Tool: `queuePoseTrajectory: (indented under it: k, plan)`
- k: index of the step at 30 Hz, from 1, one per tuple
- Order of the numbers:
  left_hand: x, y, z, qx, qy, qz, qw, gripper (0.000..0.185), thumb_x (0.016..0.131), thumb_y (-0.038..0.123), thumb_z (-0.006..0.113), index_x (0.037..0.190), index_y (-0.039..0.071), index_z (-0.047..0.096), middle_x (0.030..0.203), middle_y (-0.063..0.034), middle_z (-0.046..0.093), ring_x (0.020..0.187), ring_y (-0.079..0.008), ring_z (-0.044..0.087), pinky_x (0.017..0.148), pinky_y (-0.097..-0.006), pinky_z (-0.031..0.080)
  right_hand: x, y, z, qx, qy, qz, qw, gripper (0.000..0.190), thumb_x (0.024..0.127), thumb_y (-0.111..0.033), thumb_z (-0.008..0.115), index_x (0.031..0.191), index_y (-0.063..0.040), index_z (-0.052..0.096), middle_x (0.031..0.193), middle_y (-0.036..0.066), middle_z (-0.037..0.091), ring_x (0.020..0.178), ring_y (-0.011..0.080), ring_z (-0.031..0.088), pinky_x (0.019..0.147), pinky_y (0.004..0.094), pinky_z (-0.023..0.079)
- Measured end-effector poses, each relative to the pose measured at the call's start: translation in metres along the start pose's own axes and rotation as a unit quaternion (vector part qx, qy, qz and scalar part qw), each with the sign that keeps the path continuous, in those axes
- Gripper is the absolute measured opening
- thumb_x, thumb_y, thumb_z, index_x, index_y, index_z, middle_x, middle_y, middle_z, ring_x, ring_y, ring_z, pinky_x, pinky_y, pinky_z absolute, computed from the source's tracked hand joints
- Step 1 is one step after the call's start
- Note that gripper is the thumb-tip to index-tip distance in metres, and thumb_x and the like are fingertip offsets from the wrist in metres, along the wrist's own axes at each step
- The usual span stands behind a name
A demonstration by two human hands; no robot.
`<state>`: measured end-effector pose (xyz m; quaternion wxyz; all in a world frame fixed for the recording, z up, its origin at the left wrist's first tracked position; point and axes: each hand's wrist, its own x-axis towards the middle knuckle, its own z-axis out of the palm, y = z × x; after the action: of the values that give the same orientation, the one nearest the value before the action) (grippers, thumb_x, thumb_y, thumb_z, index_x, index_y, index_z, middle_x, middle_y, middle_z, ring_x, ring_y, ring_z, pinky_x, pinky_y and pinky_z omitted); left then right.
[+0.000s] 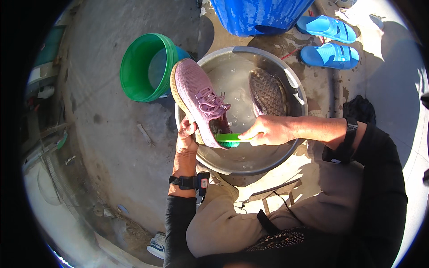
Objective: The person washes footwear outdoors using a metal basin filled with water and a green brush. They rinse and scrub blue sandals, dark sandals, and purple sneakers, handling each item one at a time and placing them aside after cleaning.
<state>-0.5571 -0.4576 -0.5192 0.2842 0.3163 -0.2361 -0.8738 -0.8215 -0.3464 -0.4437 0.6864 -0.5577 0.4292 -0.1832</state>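
Observation:
A pink lace-up sneaker (pixel 196 85) is held toe-up over the left side of a round metal basin (pixel 238 50). My left hand (pixel 186 135) grips its sole near the heel. In my right hand (pixel 268 130) is the handle of a green scrubbing brush (pixel 231 137), its green bristles at the shoe's heel opening. Behind my right hand, a second shoe (pixel 269 93) lies in the cloudy water with its patterned sole up; my hand hides its lower end.
A green bucket (pixel 147 67) lies tilted left of the basin. Beyond it stands a large blue tub (pixel 261 15). Blue slippers (pixel 330 55) sit at the upper right, above a black plastic bag (pixel 359 109). A small wooden stool (pixel 276 191) is near my legs.

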Motion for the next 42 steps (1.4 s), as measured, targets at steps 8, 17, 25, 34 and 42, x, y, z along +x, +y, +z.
queuePoseTrajectory:
  k: [8, 17, 25, 34, 42]
  plan:
    - [-0.01, -0.028, -0.004, -0.102, 0.047, -0.155, 0.982, 0.057, 0.075, 0.02, 0.07, 0.122, -0.004, 0.047, 0.116, -0.0149, 0.058, 0.104, -0.0279, 0.057, 0.095, -0.0399, 0.043, -0.013, -0.005, -0.011, -0.498, 0.043, 0.031, 0.866, 0.044, 0.077, -0.014, 0.056, 0.12, -0.023, 0.055, 0.09, 0.014, 0.058, 0.069, 0.0291, 0.064, 0.055, 0.0415, 0.051]
    - [-0.005, -0.041, -0.008, -0.192, 0.083, -0.2, 0.957, 0.043, 0.082, 0.021, 0.061, 0.118, -0.001, 0.052, 0.108, -0.0154, 0.062, 0.095, -0.0293, 0.061, 0.089, -0.0426, 0.047, 0.005, -0.004, 0.015, -0.226, 0.113, 0.125, 0.96, 0.028, 0.082, -0.01, 0.052, 0.108, -0.007, 0.061, 0.066, 0.017, 0.06, 0.061, 0.0315, 0.062, 0.057, 0.0409, 0.047]
    - [-0.011, -0.042, -0.014, -0.147, 0.081, -0.227, 0.959, 0.046, 0.086, 0.029, 0.056, 0.123, 0.002, 0.049, 0.113, -0.0146, 0.06, 0.1, -0.0292, 0.059, 0.089, -0.0425, 0.047, 0.004, 0.016, 0.033, -0.193, 0.069, 0.104, 0.973, 0.034, 0.081, -0.014, 0.057, 0.114, -0.008, 0.06, 0.064, 0.016, 0.06, 0.055, 0.0301, 0.06, 0.055, 0.0399, 0.047]
    - [-0.008, -0.053, -0.011, -0.209, 0.093, -0.24, 0.943, 0.041, 0.092, 0.029, 0.043, 0.121, 0.0, 0.048, 0.114, -0.0178, 0.058, 0.102, -0.0305, 0.058, 0.092, -0.0456, 0.045, 0.045, 0.041, 0.023, -0.303, 0.197, 0.202, 0.91, 0.017, 0.077, -0.021, 0.056, 0.086, -0.011, 0.065, 0.07, 0.013, 0.064, 0.072, 0.0337, 0.064, 0.063, 0.044, 0.049]
    - [-0.002, -0.055, -0.037, 0.014, 0.149, -0.249, 0.957, 0.036, 0.094, 0.024, 0.041, 0.121, 0.001, 0.048, 0.112, -0.0171, 0.057, 0.098, -0.0284, 0.06, 0.087, -0.0437, 0.048, 0.012, 0.013, -0.026, -0.112, 0.021, 0.134, 0.984, 0.037, 0.086, -0.017, 0.055, 0.122, -0.01, 0.056, 0.084, 0.011, 0.066, 0.068, 0.0139, 0.06, 0.063, 0.0301, 0.047]
